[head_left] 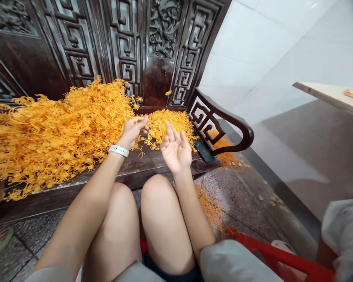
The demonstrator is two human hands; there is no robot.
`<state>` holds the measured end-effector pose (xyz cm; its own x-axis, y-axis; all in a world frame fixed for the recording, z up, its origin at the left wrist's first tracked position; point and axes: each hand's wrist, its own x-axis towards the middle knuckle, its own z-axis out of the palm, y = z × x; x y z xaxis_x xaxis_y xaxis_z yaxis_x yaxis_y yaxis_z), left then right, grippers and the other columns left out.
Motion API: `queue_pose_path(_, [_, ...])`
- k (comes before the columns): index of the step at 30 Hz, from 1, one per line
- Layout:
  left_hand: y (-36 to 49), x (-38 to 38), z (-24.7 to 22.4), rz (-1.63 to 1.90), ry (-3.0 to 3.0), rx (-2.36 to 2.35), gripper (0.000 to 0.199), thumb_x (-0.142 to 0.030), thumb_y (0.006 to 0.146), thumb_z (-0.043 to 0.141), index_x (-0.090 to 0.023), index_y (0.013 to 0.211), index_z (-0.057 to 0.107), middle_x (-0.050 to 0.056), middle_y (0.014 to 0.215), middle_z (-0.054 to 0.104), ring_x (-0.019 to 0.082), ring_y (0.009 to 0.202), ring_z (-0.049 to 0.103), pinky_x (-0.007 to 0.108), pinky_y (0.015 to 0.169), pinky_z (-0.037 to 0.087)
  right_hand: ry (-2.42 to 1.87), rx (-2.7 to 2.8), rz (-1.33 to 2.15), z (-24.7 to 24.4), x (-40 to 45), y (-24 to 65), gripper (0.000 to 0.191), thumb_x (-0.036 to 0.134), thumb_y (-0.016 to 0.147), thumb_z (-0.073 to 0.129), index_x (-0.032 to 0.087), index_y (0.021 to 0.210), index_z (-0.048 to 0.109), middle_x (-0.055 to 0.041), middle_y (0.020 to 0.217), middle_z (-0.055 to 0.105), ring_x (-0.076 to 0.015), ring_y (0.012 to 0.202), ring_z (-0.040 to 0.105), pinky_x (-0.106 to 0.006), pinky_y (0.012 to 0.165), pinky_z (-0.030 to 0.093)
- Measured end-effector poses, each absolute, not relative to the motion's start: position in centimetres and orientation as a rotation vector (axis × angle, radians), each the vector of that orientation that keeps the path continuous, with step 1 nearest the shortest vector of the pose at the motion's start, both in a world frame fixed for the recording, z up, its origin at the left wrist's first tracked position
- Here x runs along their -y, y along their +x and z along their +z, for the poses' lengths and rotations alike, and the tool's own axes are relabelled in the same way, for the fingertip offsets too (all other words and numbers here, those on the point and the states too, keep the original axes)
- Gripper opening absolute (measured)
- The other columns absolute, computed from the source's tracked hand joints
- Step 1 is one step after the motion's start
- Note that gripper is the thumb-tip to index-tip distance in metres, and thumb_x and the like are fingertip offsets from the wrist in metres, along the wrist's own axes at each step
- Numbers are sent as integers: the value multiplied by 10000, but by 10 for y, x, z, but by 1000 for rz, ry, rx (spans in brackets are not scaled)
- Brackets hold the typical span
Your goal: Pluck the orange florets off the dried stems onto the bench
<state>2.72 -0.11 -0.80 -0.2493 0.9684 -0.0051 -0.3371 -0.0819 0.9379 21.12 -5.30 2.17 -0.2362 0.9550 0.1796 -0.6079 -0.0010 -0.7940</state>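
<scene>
My left hand (133, 131), with a pale watch (118, 150) on its wrist, is closed in a pinch between two orange piles; whatever sits in its fingertips is too small to make out. My right hand (175, 148) is open, palm turned up and fingers apart, in front of the smaller pile of little yellow-orange pieces (179, 119). To the left, a large heap of branching orange plastic-looking pieces (76, 121) covers much of the dark wooden bench seat (129, 166). One thin orange branched piece (141, 152) lies by the seat's front.
The bench's carved back (159, 78) and curved armrest (232, 133) bound the far and right sides. A dark phone (204, 152) lies beside the armrest. Orange scraps (210, 205) litter the floor. A board edge (326, 96) juts in at right, above a red stool-like object (282, 254).
</scene>
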Motion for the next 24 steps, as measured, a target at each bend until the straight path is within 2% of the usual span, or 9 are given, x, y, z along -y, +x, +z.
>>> queue_pose_path(2, [27, 1, -8, 1554, 847, -1048, 289, -375, 832, 881, -156, 860, 696, 8, 692, 685, 74, 526, 599, 176, 543, 501, -539, 759, 1658, 14, 54, 212, 172, 319, 1021, 572, 230, 1070, 712, 1, 931, 775, -76, 567, 576, -201, 564, 541])
queue_pose_path(4, [28, 2, -8, 1564, 825, -985, 293, -368, 811, 895, -156, 865, 700, 15, 716, 692, 75, 546, 605, 172, 550, 506, -594, 732, 1602, 6, 54, 212, 90, 271, 935, 684, 216, 1006, 672, 40, 782, 712, -63, 510, 528, -181, 502, 472])
queue_pose_path(6, [29, 2, -8, 1582, 808, -926, 313, -369, 778, 916, -156, 871, 707, 19, 739, 696, 78, 579, 618, 167, 562, 513, -663, 802, 1570, -2, 51, 212, 175, 322, 898, 741, 209, 974, 631, 45, 716, 685, -74, 498, 556, -184, 476, 448])
queue_pose_path(9, [35, 4, -6, 1544, 874, -859, 337, -372, 732, 945, -151, 838, 713, 21, 736, 690, 81, 593, 619, 164, 565, 517, -745, 965, 1637, -11, 45, 212, 355, 511, 915, 724, 200, 1051, 620, 16, 727, 713, -103, 491, 608, -204, 455, 459])
queue_pose_path(11, [40, 6, -4, 1508, 941, -811, 338, -362, 711, 957, -152, 789, 704, 16, 710, 678, 79, 573, 601, 162, 550, 505, -765, 1001, 1638, -15, 42, 212, 420, 563, 893, 745, 210, 1064, 595, 20, 731, 715, -105, 488, 617, -202, 458, 470])
queue_pose_path(14, [46, 9, 0, 1495, 1001, -744, 321, -338, 703, 958, -162, 768, 697, 10, 698, 677, 77, 560, 586, 161, 538, 489, -799, 959, 1595, -19, 42, 210, 468, 567, 835, 818, 234, 999, 533, 43, 720, 697, -94, 484, 607, -191, 462, 472])
queue_pose_path(17, [50, 12, 2, 1488, 1027, -740, 308, -325, 706, 950, -167, 781, 696, 6, 696, 679, 82, 561, 588, 169, 546, 494, -787, 990, 1616, -24, 42, 209, 474, 586, 813, 833, 213, 944, 572, 33, 721, 679, -87, 510, 601, -189, 473, 474])
queue_pose_path(21, [54, 9, 3, 1517, 950, -835, 272, -292, 744, 899, -168, 792, 661, 15, 713, 693, 107, 580, 627, 200, 569, 527, -764, 1067, 1507, -22, 43, 211, 432, 588, 848, 799, 193, 827, 625, 38, 664, 625, -71, 500, 527, -186, 477, 447])
queue_pose_path(24, [51, -1, 0, 1671, 760, -960, 211, -228, 821, 802, -186, 793, 597, -14, 665, 651, 108, 576, 633, 210, 598, 542, -684, 1320, 1483, -1, 59, 215, 393, 530, 903, 775, 205, 734, 630, 59, 570, 556, -72, 468, 464, -184, 469, 410])
